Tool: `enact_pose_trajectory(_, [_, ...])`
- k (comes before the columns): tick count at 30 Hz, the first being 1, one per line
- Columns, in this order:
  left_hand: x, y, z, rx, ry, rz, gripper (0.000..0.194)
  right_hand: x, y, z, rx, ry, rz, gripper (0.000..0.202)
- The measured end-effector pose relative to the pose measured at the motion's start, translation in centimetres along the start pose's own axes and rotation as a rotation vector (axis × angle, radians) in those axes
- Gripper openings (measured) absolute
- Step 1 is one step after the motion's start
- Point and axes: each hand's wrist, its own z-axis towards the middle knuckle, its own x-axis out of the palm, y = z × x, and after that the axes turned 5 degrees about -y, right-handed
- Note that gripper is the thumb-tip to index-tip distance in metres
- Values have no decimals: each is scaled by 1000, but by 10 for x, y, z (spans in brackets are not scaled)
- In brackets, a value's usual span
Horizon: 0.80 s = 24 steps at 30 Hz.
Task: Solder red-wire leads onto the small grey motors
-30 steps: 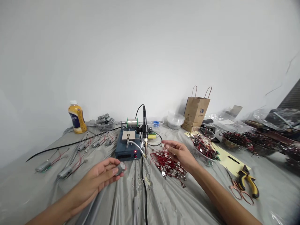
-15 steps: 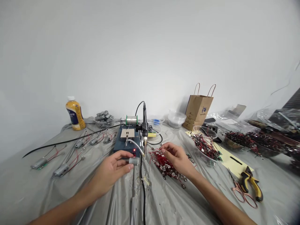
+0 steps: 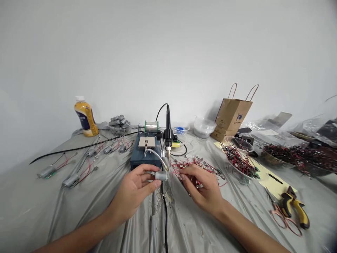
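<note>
A small grey motor is pinched between the thumb and fingers of my left hand, just below the tip of a soldering iron mounted upright. My right hand is closed in a pinch, with a thin red wire showing at its fingertips, close to the iron's tip. Beneath and behind that hand lies a pile of red wires with small metal ends. A curved solder feed tube reaches toward the iron's tip from the blue soldering machine.
Several wired motors lie at left, near a bowl of motors and a yellow bottle. At right are a tub of red and black wires, scissors, pliers and a paper bag. A black cable runs down the middle.
The view has shifted. My left hand has brought the motor closer to the iron's tip, and my right hand has come down and inward from over the wire pile.
</note>
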Motion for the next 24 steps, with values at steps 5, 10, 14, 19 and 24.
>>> enact_pose_trajectory(5, [4,-4,-2,1,-16,-11,31,1,3,0,-40,8,11,25])
enact_pose_trajectory(10, [5,-5,-2,15,-12,-10,29,1,4,0,-48,7,10,26])
enact_pose_trajectory(14, [5,-5,-2,28,-16,-5,30,1,5,0,-34,6,4,22])
enact_pose_trajectory(19, [6,-6,-2,31,-11,-12,29,1,5,1,-36,-4,3,23])
enact_pose_trajectory(24, [5,-6,-3,36,-3,2,29,0,6,1,-42,-4,11,25])
